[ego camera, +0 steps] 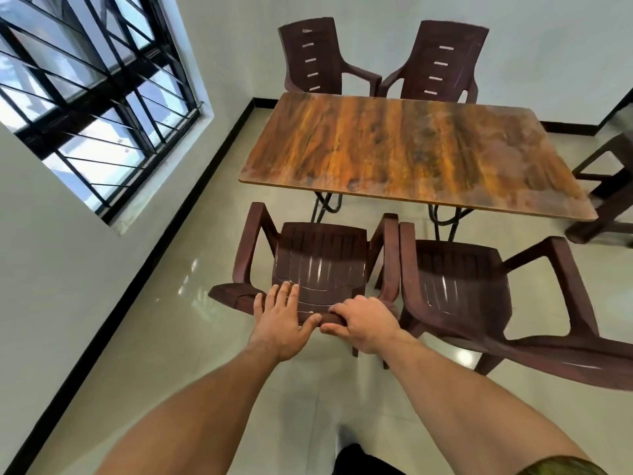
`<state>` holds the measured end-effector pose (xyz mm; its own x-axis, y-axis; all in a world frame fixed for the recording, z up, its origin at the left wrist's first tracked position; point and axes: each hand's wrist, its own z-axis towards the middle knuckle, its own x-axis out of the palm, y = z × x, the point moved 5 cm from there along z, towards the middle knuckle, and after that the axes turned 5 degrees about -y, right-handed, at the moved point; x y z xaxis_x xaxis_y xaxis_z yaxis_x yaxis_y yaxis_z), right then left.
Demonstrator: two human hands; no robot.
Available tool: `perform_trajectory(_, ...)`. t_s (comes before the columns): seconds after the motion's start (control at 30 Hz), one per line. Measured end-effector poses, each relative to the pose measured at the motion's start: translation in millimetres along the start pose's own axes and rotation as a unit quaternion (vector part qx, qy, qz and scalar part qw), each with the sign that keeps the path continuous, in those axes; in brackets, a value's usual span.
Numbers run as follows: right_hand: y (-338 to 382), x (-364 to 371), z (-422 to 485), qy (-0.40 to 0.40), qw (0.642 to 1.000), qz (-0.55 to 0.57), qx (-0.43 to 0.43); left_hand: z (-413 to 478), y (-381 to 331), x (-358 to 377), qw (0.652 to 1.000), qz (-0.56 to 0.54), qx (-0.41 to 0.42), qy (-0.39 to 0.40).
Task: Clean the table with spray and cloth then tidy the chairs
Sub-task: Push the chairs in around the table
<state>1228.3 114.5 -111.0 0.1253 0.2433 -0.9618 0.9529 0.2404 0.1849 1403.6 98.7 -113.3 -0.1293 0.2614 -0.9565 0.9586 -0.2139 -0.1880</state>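
Note:
A brown plastic armchair (318,265) stands in front of me at the near left side of the wood-grain table (411,149). My left hand (281,320) lies on the top edge of its backrest, fingers spread over the rim. Beside it my right hand (363,323) is curled around the same edge, thumb underneath. A second brown armchair (472,286) stands directly to the right, its armrest touching the first chair's. Two more brown armchairs (311,56) (442,60) face me at the table's far side. No spray bottle or cloth is in view.
A barred window (85,94) fills the left wall, with a black skirting along the floor. Another brown plastic chair or stool (609,186) stands off the table's right end. Glossy beige floor tiles (178,337) lie to the left of the chairs.

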Motion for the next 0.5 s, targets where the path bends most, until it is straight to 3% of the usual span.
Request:
perform_trajectory(0.13,-20,-7,-9,-0.030,0.998,0.059,-0.016,-3,-18,-3,0.998,0.034,0.049,-0.018)
perform_trajectory(0.3,-88,-5,-60,-0.159,0.981,0.063,0.085,9,-104,6,0.987,-0.012,0.158,0.039)
perform_trajectory(0.37,-115,-1,-87,-0.185,0.974,0.017,0.132,14,-131,12,0.986,0.009,0.165,0.038)
perform_trajectory(0.5,-161,9,-141,-0.135,0.962,-0.075,0.226,21,-153,13,0.994,0.023,0.102,0.036)
